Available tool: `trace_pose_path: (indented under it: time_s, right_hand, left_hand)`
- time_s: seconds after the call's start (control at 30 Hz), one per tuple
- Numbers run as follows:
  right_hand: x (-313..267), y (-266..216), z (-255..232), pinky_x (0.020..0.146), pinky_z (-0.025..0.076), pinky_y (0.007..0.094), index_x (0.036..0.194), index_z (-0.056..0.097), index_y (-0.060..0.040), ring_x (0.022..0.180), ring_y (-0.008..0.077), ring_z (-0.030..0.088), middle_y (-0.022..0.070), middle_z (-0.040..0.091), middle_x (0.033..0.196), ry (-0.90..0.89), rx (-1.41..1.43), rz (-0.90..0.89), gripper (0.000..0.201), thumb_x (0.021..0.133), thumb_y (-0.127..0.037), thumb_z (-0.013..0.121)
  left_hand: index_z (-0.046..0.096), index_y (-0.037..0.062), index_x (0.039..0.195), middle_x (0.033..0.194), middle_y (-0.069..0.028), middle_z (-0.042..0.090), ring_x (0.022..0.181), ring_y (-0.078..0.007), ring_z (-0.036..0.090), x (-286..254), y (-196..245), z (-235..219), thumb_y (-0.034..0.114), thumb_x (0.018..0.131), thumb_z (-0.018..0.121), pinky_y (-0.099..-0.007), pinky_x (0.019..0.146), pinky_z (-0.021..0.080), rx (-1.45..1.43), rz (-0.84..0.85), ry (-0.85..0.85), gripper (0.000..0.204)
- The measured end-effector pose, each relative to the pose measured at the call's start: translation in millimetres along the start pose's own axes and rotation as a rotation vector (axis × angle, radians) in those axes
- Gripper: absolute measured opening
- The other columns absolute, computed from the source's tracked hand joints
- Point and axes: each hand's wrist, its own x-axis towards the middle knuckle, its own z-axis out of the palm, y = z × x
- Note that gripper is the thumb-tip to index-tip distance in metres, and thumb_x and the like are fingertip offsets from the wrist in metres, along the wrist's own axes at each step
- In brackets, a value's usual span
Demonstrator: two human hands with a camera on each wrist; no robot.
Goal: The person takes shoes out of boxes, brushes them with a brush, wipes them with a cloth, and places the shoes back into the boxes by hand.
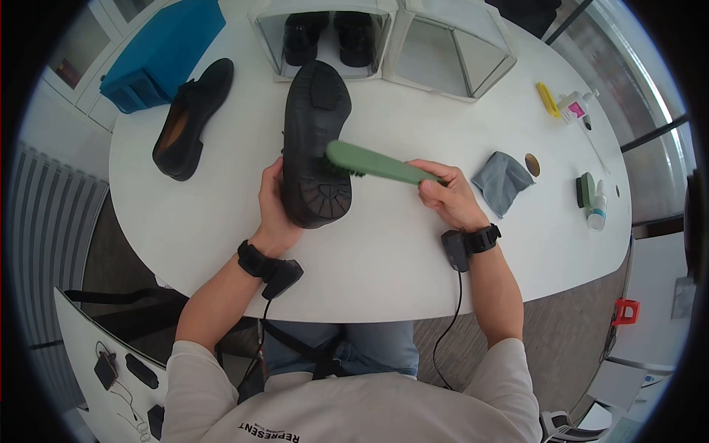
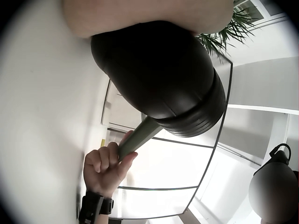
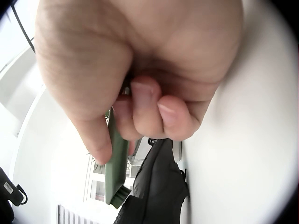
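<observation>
A black shoe [image 1: 309,122] is held with its sole turned up toward the head camera, heel nearest the person. My left hand [image 1: 277,218] grips it from the left side near the heel, most of its fingers hidden behind the shoe. In my right hand [image 1: 454,198] is the handle of a green brush [image 1: 384,164], pinched between thumb and curled fingers. The dark bristles meet the sole's right edge just ahead of the heel. From the left wrist, the shoe's rounded black heel [image 2: 154,74] covers the brush head. The right wrist view shows the brush [image 3: 117,163] alongside the shoe [image 3: 161,179].
Another black shoe [image 1: 192,122] lies left, beside a blue case [image 1: 162,55]. Behind stand white-framed clear boxes [image 1: 450,59], one holding black shoes [image 1: 354,40]. Rightward are a grey cloth [image 1: 502,183], a second green brush [image 1: 586,190], bottles [image 1: 597,210] and a yellow item [image 1: 547,100].
</observation>
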Motion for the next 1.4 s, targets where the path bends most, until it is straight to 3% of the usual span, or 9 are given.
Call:
trace_pose_path:
  time_s: [0.27, 0.33, 0.63, 0.87, 0.93, 1.07, 1.13, 1.23, 1.4]
  right_hand:
    - [-4, -2, 3, 0.050, 0.030, 0.0193, 0.117, 0.063, -0.0024, 0.059, 0.0027, 0.040, -0.0036, 0.059, 0.077, -0.110, -0.177, 0.005, 0.041, 0.081, -0.020, 0.073]
    - [-1, -1, 2, 0.051, 0.032, 0.0190, 0.116, 0.064, -0.0020, 0.060, 0.0026, 0.042, -0.0033, 0.061, 0.079, 0.002, -0.085, 0.021, 0.042, 0.080, -0.020, 0.074]
    - [-1, -7, -5, 0.051, 0.030, 0.0197, 0.115, 0.063, 0.0009, 0.061, 0.0043, 0.042, -0.0032, 0.059, 0.081, 0.050, -0.108, -0.013, 0.050, 0.076, -0.027, 0.079]
    - [-2, -7, -8, 0.051, 0.032, 0.0200, 0.116, 0.064, -0.0024, 0.060, 0.0041, 0.042, -0.0028, 0.060, 0.079, -0.047, -0.215, -0.014, 0.040, 0.081, -0.018, 0.073]
    - [-1, -6, -14, 0.052, 0.031, 0.0205, 0.115, 0.063, 0.0012, 0.062, 0.0047, 0.041, -0.0022, 0.058, 0.081, 0.088, -0.139, -0.007, 0.051, 0.076, -0.028, 0.079]
    - [-4, -6, -15, 0.051, 0.030, 0.0200, 0.114, 0.065, -0.0021, 0.060, 0.0041, 0.041, -0.0026, 0.059, 0.078, -0.034, -0.103, -0.051, 0.039, 0.080, -0.020, 0.074]
    - [-5, -8, -10, 0.051, 0.030, 0.0200, 0.113, 0.065, -0.0016, 0.060, 0.0038, 0.040, -0.0020, 0.061, 0.080, -0.069, -0.284, -0.068, 0.041, 0.079, -0.022, 0.076]
    - [-4, -10, -6, 0.052, 0.031, 0.0190, 0.113, 0.066, -0.0021, 0.062, 0.0032, 0.042, -0.0018, 0.063, 0.085, 0.052, -0.212, -0.048, 0.041, 0.079, -0.022, 0.076]
    - [-5, -10, -11, 0.055, 0.033, 0.0196, 0.111, 0.065, 0.0012, 0.068, 0.0042, 0.047, -0.0005, 0.064, 0.090, 0.019, -0.259, -0.022, 0.050, 0.074, -0.028, 0.081]
  left_hand:
    - [0.053, 0.0069, 0.122, 0.114, -0.0064, 0.061, 0.107, -0.0197, 0.058, -1, 2, 1, 0.044, 0.095, 0.037, -0.0354, 0.096, 0.045, 0.119, 0.093, 0.024, 0.048]
    - [0.053, 0.0067, 0.122, 0.115, -0.0065, 0.061, 0.108, -0.0197, 0.058, -3, 2, 9, 0.044, 0.095, 0.037, -0.0354, 0.096, 0.044, 0.112, 0.094, 0.056, 0.049]
    - [0.053, 0.0053, 0.124, 0.122, -0.0081, 0.059, 0.111, -0.0207, 0.057, -2, 4, 3, 0.045, 0.094, 0.038, -0.0347, 0.098, 0.044, -0.008, 0.060, 0.034, 0.052]
    - [0.053, 0.0050, 0.125, 0.123, -0.0073, 0.059, 0.112, -0.0203, 0.057, -2, 4, 2, 0.047, 0.092, 0.040, -0.0343, 0.098, 0.043, -0.033, 0.017, 0.001, 0.055]
    - [0.053, 0.0051, 0.125, 0.123, -0.0073, 0.059, 0.112, -0.0202, 0.057, -1, 5, 0, 0.047, 0.092, 0.040, -0.0343, 0.098, 0.043, -0.032, 0.019, 0.004, 0.055]
    - [0.053, 0.0052, 0.125, 0.122, -0.0076, 0.059, 0.111, -0.0206, 0.057, -2, 5, 0, 0.047, 0.092, 0.040, -0.0344, 0.097, 0.043, -0.062, 0.004, 0.002, 0.055]
    - [0.053, 0.0053, 0.125, 0.122, -0.0074, 0.060, 0.111, -0.0204, 0.057, -1, 5, -1, 0.047, 0.092, 0.040, -0.0345, 0.097, 0.043, -0.040, 0.002, 0.002, 0.055]
    - [0.053, 0.0055, 0.125, 0.121, -0.0072, 0.060, 0.110, -0.0202, 0.057, -1, 5, 0, 0.047, 0.092, 0.040, -0.0346, 0.096, 0.044, -0.014, 0.008, 0.009, 0.054]
    - [0.053, 0.0053, 0.124, 0.120, -0.0072, 0.060, 0.110, -0.0201, 0.058, -1, 5, 0, 0.047, 0.092, 0.040, -0.0340, 0.096, 0.045, -0.002, 0.012, 0.008, 0.054]
